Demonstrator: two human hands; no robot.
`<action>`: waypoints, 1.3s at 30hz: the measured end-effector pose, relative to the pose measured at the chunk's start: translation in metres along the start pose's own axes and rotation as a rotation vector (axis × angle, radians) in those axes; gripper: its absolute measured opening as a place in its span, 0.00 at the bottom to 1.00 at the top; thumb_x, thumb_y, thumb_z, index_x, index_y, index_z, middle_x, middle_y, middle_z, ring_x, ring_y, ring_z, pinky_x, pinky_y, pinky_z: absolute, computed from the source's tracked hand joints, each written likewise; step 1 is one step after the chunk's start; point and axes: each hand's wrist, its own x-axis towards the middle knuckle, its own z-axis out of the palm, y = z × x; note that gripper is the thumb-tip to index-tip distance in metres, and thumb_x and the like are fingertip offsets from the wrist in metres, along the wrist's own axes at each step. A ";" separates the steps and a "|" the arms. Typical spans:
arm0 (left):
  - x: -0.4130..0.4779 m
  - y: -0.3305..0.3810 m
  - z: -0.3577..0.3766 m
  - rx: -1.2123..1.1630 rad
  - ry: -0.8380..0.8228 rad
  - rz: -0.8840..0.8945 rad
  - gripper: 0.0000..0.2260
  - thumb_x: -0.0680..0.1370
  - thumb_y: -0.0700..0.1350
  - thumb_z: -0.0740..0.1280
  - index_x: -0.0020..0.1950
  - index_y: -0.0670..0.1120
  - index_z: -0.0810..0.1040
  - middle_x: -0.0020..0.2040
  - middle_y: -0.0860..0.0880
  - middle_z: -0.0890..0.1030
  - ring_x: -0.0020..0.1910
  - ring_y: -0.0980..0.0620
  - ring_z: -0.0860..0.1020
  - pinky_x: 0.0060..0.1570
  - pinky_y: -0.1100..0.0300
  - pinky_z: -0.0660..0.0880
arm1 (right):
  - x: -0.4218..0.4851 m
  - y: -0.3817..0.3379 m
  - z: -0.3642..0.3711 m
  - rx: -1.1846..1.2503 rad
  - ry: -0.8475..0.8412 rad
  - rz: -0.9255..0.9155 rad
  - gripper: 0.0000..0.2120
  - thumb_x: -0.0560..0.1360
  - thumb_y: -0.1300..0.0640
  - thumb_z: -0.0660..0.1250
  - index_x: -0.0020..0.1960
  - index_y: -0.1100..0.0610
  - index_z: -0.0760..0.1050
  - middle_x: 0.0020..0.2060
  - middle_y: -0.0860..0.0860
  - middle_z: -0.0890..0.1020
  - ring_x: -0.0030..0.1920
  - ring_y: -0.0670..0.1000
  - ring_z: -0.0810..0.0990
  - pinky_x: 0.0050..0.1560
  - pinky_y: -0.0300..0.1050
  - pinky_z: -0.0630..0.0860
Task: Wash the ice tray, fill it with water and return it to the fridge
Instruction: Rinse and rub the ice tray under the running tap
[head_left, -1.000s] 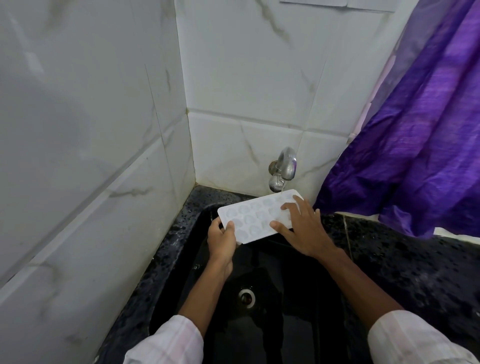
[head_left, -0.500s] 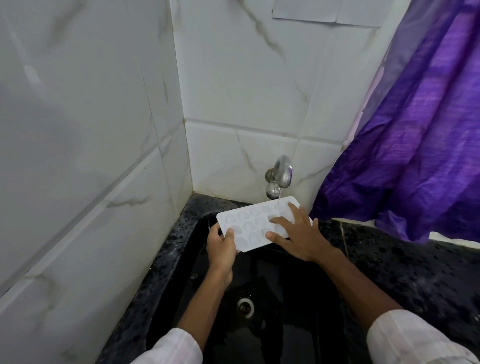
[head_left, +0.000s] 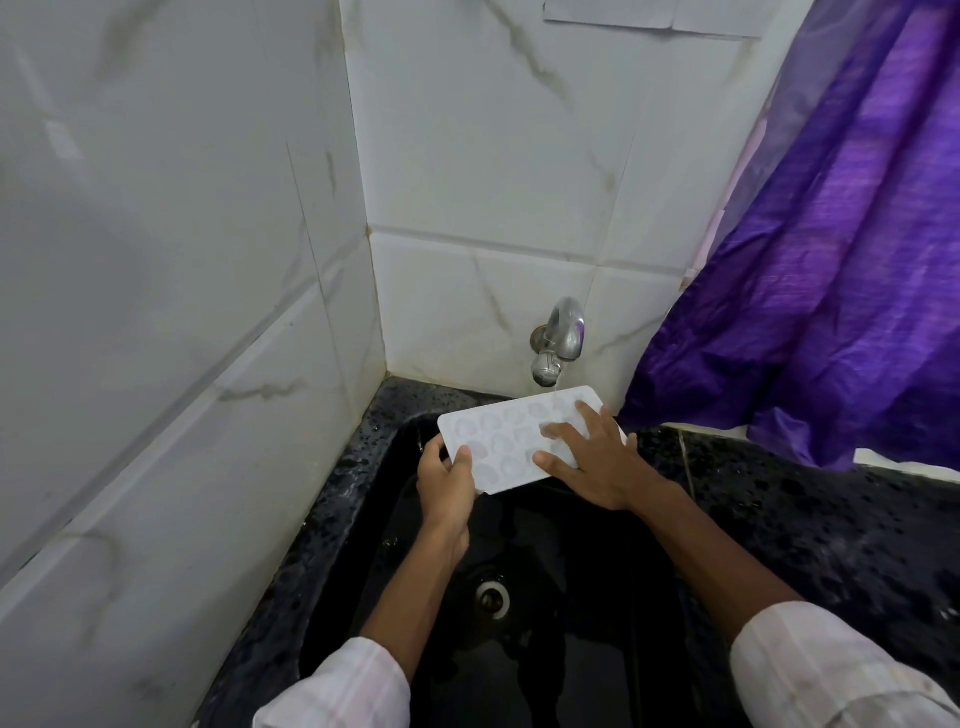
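Note:
A white ice tray (head_left: 506, 441) with several shaped cavities is held tilted over the black sink (head_left: 545, 597), under the steel tap (head_left: 558, 338). A thin stream of water runs from the tap onto the tray's far right corner. My left hand (head_left: 447, 488) grips the tray's near left edge, thumb on top. My right hand (head_left: 592, 457) lies flat on the tray's right half, fingers spread over the cavities, thumb along its near edge.
The sink's drain (head_left: 491, 597) is below my left wrist. Black speckled counter (head_left: 831, 519) runs to the right. A purple curtain (head_left: 831, 260) hangs at the right. White marble tile walls (head_left: 182, 312) close the left and back.
My right hand's fingers have slid leftward across the tray's cavities. The left hand keeps its grip. The view has tilted slightly upward.

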 end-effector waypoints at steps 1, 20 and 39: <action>0.000 0.000 0.000 -0.005 -0.001 -0.005 0.12 0.83 0.40 0.61 0.66 0.49 0.73 0.54 0.47 0.83 0.50 0.49 0.83 0.45 0.52 0.83 | 0.000 -0.001 0.000 0.000 0.005 0.003 0.36 0.68 0.23 0.45 0.71 0.37 0.61 0.79 0.50 0.44 0.78 0.59 0.37 0.71 0.74 0.44; 0.004 -0.003 -0.003 -0.013 -0.023 -0.037 0.16 0.84 0.39 0.60 0.71 0.47 0.71 0.56 0.46 0.82 0.51 0.50 0.83 0.48 0.52 0.83 | 0.003 -0.003 0.003 -0.003 0.011 0.031 0.25 0.76 0.30 0.50 0.70 0.36 0.63 0.79 0.51 0.45 0.78 0.59 0.37 0.71 0.74 0.42; 0.016 -0.002 -0.007 -0.073 0.030 -0.082 0.16 0.84 0.40 0.61 0.71 0.44 0.72 0.60 0.45 0.80 0.51 0.49 0.82 0.41 0.57 0.80 | -0.005 0.005 0.016 0.065 0.197 -0.018 0.39 0.69 0.26 0.57 0.72 0.47 0.60 0.77 0.53 0.55 0.77 0.57 0.53 0.73 0.69 0.52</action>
